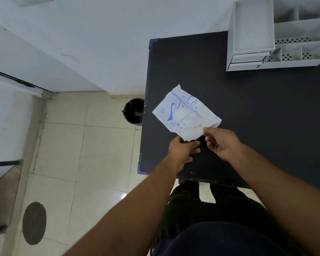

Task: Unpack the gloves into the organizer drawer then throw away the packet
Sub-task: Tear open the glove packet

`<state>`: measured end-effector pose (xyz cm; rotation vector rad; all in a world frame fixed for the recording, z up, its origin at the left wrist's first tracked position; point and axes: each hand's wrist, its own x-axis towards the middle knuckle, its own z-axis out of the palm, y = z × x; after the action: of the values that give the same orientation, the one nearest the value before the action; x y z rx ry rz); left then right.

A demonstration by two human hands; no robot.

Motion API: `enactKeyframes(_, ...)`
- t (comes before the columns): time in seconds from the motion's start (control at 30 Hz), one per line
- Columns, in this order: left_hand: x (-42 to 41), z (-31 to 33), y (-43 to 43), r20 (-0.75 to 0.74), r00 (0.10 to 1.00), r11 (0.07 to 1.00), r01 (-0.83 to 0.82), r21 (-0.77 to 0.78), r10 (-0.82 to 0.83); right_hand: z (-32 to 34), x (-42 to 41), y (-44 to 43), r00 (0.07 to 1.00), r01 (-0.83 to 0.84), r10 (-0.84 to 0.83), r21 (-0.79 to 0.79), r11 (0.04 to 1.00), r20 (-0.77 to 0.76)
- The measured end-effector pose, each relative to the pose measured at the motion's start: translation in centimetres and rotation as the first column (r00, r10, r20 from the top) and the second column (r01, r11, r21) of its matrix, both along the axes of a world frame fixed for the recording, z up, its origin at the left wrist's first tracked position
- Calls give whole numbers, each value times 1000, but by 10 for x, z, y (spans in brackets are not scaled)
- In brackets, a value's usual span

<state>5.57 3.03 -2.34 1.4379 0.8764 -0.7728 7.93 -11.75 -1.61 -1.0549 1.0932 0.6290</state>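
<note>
A white plastic packet (185,113) printed in blue with a hand and "disposable polyethylene gloves" is held over the black table (257,108), near its left edge. My left hand (183,150) pinches its near corner from below. My right hand (222,143) grips the near right edge with thumb and fingers. The packet looks flat and crumpled; I cannot tell whether gloves are inside. The white organizer (277,37) stands at the table's far right, with one drawer (251,26) pulled out and showing a bare bottom.
A black bin (134,112) with a dark liner stands on the tiled floor just left of the table, by the wall. A round dark floor cover (34,223) lies at the lower left. My legs are under the table's near edge.
</note>
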Motion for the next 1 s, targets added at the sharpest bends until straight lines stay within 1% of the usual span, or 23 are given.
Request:
enactKeyframes(0.1, 0, 0, -3, -9, 1000, 1000, -19, 14, 20, 2, 2, -1, 1000, 12, -11, -23, 1000, 11)
enactKeyframes(0.17, 2, 3, -2, -49, 999, 999, -9, -42, 7, 4, 3, -2, 1000, 4, -3, -44, 999, 21)
enactKeyframes(0.23, 3, 9, 0, -102, 992, 989, 60, -137, -74, 5, 3, -2, 1000, 4, -3, -60, 998, 28)
enactKeyframes(0.3, 2, 14, -2, -138, 979, 974, 125, -188, -152, 5, 3, -2, 1000, 10, -8, -67, 998, 29)
enactKeyframes(0.33, 2, 16, -4, -145, 979, 977, 119, -178, -146, 4, 3, -2, 1000, 7, -5, -72, 997, 25)
enactKeyframes(0.37, 2, 15, -6, -144, 984, 986, 81, -142, -102, 4, 2, -2, 1000, -1, 3, -81, 997, 19)
enactKeyframes(0.43, 2, 11, -9, -123, 991, 997, -49, -57, 42, 4, 2, -1, 1000, -18, 18, -98, 995, 2)
enactKeyframes(0.5, 1, 8, -10, -82, 990, 994, -113, -4, 112, 4, 2, 0, 1000, -28, 27, -109, 994, -11)
enactKeyframes(0.63, -2, 9, -11, -13, 999, 992, -41, 120, 43, 5, 0, 2, 999, -52, 50, -150, 987, -18)
enactKeyframes(0.73, -4, 6, -8, -28, 999, 982, -20, 186, 26, 6, 0, 3, 998, -62, 64, -222, 973, 4)
enactKeyframes(0.9, -2, 9, -4, -72, 992, 967, -86, 238, 106, 7, 1, 2, 997, -70, 79, -257, 964, 23)
enactKeyframes(1.0, 2, 13, -5, -55, 992, 972, -98, 214, 112, 9, 0, 3, 996, -73, 82, -214, 974, 31)
